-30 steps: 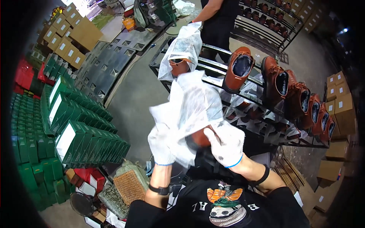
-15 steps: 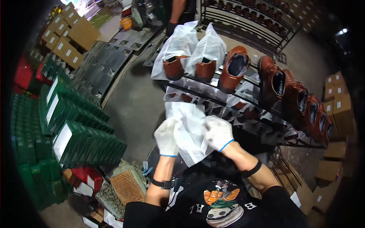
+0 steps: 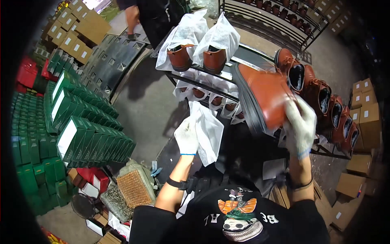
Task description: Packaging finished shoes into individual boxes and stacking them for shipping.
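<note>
In my gloved right hand [image 3: 300,124] is a brown leather shoe [image 3: 264,93] with a black sole, tilted on its side and lifted off the rack, slightly blurred by motion. My left hand [image 3: 187,136], also in a white glove, is closed on a limp white cloth bag [image 3: 208,132] that hangs open beside it. Two brown shoes [image 3: 214,60] half covered by white bags stand on the left end of the top shelf [image 3: 225,77]. To the right, several uncovered brown shoes [image 3: 292,70] stand in a row along the same rack.
Lower shelves hold bagged shoes [image 3: 199,92]. Green shoeboxes [image 3: 91,138] are stacked at the left, with a cushioned stool [image 3: 136,187] below them. Cardboard boxes [image 3: 370,122] line the right side. Another person [image 3: 158,18] stands beyond the rack, near dark pallets [image 3: 111,61].
My right hand let go of the bag and took the nearest uncovered shoe off the top shelf. My left hand keeps the bag. The other person has come further into view.
</note>
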Available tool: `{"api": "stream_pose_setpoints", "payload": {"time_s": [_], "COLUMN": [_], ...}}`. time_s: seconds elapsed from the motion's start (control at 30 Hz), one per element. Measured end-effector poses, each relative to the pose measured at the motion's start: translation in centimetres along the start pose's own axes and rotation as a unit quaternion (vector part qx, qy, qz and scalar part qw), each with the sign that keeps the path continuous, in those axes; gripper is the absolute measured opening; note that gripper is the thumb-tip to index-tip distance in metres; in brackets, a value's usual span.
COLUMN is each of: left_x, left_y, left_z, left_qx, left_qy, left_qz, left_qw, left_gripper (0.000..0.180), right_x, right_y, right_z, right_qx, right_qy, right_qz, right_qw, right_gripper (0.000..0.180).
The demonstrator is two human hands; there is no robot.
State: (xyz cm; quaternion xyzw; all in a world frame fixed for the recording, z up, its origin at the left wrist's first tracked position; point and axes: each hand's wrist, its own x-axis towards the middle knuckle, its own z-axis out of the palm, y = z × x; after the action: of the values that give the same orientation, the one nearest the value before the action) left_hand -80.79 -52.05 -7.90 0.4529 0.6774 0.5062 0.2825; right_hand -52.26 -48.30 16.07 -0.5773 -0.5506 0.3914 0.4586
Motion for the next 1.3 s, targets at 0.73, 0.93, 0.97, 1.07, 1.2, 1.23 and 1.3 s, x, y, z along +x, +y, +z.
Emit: {"api": "stream_pose_setpoints", "payload": {"time_s": [0.73,0.93,0.97,1.07,1.2,1.23,1.3], "left_x": [-11.7,-11.2,-9.5,-4.9,-5.7,-6.1,-6.6], "left_y": [19.7,15.7,12.4,6.5,8.2,8.3,9.7], "left_z": [3.8,1.4,1.1,1.8,3.8,3.7,4.9], "left_qx": [0.079,-0.288,-0.445,-0.380,-0.520,-0.508,-0.498], "left_qy": [-0.184,0.003,0.018,0.070,0.078,0.070,0.062], "left_qz": [0.107,-0.112,-0.158,-0.084,-0.191,-0.184,-0.197], "left_qw": [0.974,0.951,0.881,0.919,0.829,0.839,0.842], "left_gripper": [0.022,0.028,0.029,0.019,0.025,0.024,0.023], "right_x": [-10.6,-10.5,-10.0,-4.6,4.1,2.4,-3.4], "right_y": [10.2,7.9,7.1,7.0,11.3,8.8,8.7], "right_z": [-5.5,-3.2,-2.3,-0.4,2.3,3.3,4.3], "right_qx": [-0.093,-0.200,-0.180,-0.257,-0.288,-0.251,-0.227], "right_qy": [-0.141,-0.013,0.002,0.056,0.044,0.038,-0.062], "right_qz": [-0.026,-0.288,-0.342,-0.367,-0.323,-0.318,-0.203], "right_qw": [0.985,0.936,0.922,0.892,0.900,0.913,0.950], "right_gripper": [0.019,0.018,0.018,0.013,0.021,0.030,0.043]}}
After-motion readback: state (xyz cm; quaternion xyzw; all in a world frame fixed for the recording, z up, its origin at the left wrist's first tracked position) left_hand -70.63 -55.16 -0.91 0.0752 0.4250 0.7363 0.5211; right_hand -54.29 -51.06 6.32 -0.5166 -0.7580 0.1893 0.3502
